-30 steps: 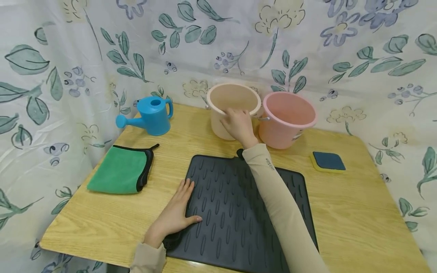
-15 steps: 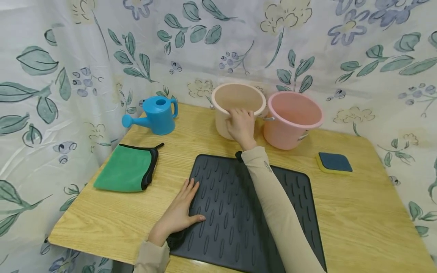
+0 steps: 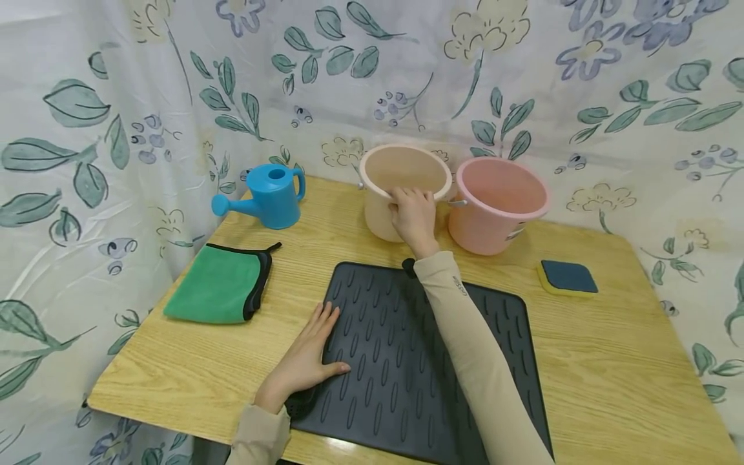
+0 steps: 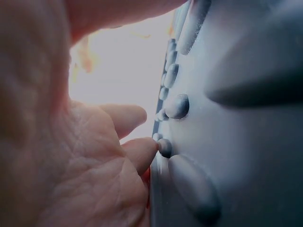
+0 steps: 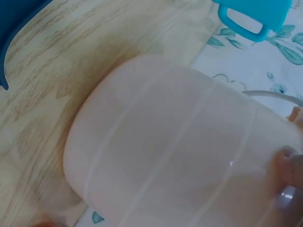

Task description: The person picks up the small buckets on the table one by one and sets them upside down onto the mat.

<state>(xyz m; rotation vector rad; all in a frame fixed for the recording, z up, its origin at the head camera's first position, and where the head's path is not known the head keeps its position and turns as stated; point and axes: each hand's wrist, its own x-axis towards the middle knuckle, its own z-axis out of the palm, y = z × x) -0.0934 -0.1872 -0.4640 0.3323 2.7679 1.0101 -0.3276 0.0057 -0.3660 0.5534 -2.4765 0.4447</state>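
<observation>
Head view: A cream plastic bucket (image 3: 392,177) stands near the middle of the rear edge of a wood-grain tabletop (image 3: 616,361), watched by me from afar. The right hand (image 3: 414,216) grips its near rim, fingers curled inward over it; the left hand (image 3: 305,361), spread and grasping nothing, rests on the left edge of a black ridged mat (image 3: 383,336) by the tabletop's front edge. I judge the work barely begun: hold secured, bucket not yet moved onto the mat's side of the surface. Untouched are a pink bucket (image 3: 482,229) just right along the rear edge, a blue watering can (image 3: 276,201) at the rear left corner, a black-trimmed green cloth (image 3: 217,284) by the left edge and a scouring sponge (image 3: 568,276) toward the right.
</observation>
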